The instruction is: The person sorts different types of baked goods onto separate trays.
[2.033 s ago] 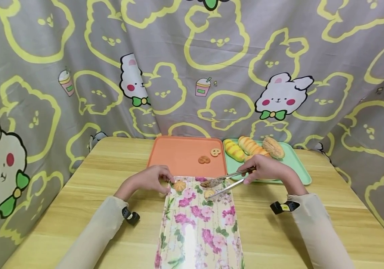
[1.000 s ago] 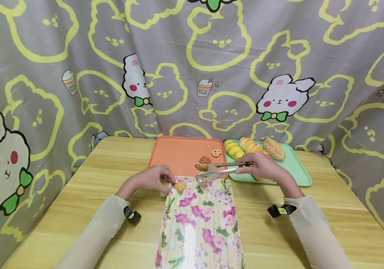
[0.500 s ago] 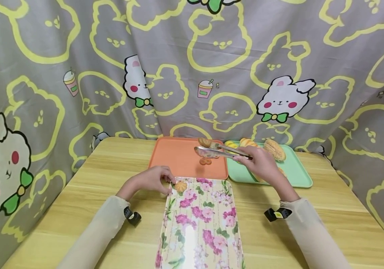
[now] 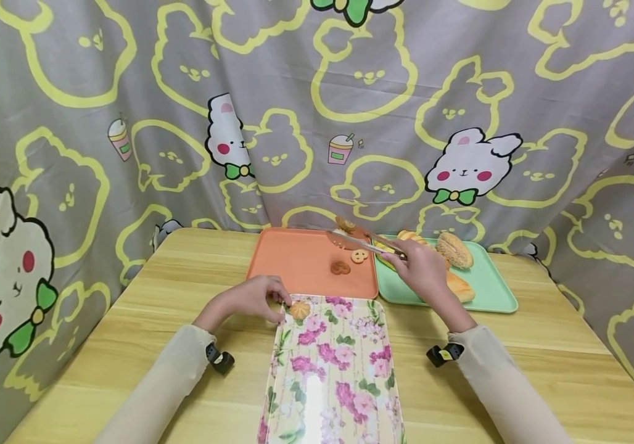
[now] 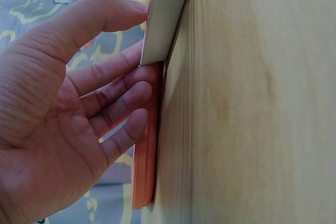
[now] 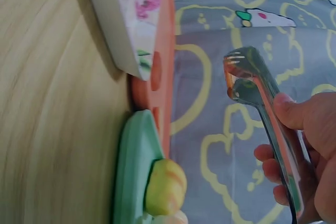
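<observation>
My right hand (image 4: pixel 425 268) holds metal tongs (image 4: pixel 360 243) above the orange tray's (image 4: pixel 289 259) back right part. In the right wrist view thumb and fingers wrap the tongs (image 6: pixel 249 94). The tong tips stand slightly apart; a small tan thing (image 4: pixel 341 245) shows just below them, and I cannot tell whether they grip it. My left hand (image 4: pixel 258 296) pinches the floral tray (image 4: pixel 328 336) at its far left corner, beside a round ridged cookie (image 4: pixel 300 309). A brown pretzel-shaped cookie (image 4: pixel 340 267) and a pale cookie with holes (image 4: pixel 359 256) lie on the orange tray.
To the right, a green tray (image 4: pixel 489 290) carries several breads, including a seeded roll (image 4: pixel 454 250) and a golden bread (image 4: pixel 461 287). The right forearm partly covers them. A patterned curtain (image 4: pixel 272 148) hangs along the back of the wooden table (image 4: pixel 195 253).
The tongs have travelled from the floral tray forward over the orange tray. A small cookie between their tips has left the floral tray. My left hand keeps its hold on the corner.
</observation>
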### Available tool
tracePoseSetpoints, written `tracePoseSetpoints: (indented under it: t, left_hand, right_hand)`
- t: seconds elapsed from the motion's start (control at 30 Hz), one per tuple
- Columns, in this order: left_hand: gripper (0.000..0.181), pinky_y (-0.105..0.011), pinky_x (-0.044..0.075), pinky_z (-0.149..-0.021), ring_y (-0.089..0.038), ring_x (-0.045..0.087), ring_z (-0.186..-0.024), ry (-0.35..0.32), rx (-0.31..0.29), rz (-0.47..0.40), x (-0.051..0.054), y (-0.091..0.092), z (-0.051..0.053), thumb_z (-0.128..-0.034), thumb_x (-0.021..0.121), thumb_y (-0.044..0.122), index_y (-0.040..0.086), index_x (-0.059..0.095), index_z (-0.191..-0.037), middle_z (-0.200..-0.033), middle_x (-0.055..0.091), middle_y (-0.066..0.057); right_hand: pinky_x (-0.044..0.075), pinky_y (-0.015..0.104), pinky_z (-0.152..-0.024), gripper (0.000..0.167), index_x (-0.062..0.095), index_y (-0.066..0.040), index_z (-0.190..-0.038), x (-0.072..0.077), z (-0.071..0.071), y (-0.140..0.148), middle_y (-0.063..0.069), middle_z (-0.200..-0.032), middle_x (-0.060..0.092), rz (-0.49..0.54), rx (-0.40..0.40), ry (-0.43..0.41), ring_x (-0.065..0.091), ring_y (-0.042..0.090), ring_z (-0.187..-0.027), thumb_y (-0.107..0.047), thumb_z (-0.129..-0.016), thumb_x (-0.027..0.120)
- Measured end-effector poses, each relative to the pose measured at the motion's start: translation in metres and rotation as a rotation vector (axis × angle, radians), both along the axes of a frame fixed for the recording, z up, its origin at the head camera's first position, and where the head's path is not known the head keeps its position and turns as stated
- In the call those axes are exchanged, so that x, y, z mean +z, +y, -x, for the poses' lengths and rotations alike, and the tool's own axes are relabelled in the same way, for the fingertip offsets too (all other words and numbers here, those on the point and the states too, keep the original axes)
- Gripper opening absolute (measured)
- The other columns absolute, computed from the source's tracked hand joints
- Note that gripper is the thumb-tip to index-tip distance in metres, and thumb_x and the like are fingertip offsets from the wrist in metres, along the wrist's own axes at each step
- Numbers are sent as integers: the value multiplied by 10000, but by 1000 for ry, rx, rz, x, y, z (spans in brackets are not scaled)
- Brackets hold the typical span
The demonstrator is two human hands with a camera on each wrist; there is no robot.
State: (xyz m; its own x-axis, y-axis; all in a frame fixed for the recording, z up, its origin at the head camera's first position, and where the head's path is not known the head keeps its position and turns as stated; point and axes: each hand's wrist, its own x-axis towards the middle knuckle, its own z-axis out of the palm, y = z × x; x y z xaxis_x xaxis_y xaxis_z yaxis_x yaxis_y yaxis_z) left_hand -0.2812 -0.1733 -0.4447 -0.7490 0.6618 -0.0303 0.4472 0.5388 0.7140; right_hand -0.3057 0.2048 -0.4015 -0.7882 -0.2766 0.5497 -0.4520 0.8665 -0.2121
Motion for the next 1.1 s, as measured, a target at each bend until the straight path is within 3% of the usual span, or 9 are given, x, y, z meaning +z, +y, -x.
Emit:
tracePoseSetpoints:
  t: [0.23,0.5,1.1]
  left_hand:
    - [223,-270,461,-765,-257,522,-875,8,-6,-1,0,0,1,-841,818,169,90,764,-1042,-987,613,-100]
    - [224,-268,472,-778,-250,534,-883,3,1,3,0,-1,0,-835,820,163,92,766,-1041,-989,618,-101]
    - [212,-262,467,-775,-266,536,-887,1,-4,-6,1,0,-1,-843,809,155,91,763,-1040,-1003,626,-99]
  right_hand:
    - [302,289,-422,326,761,-107,-1119,-8,13,-11,87,-822,715,-22,-18,-16,468,143,-498,-368,-926,740]
    - [272,286,-423,299,663,-118,-812,-15,26,-20,25,-626,535,-63,-55,-88,400,153,-465,-377,-954,707]
    - [285,288,-409,351,756,-69,-1002,-27,39,-25,66,-680,586,-143,-141,-105,462,179,-475,-412,-942,708]
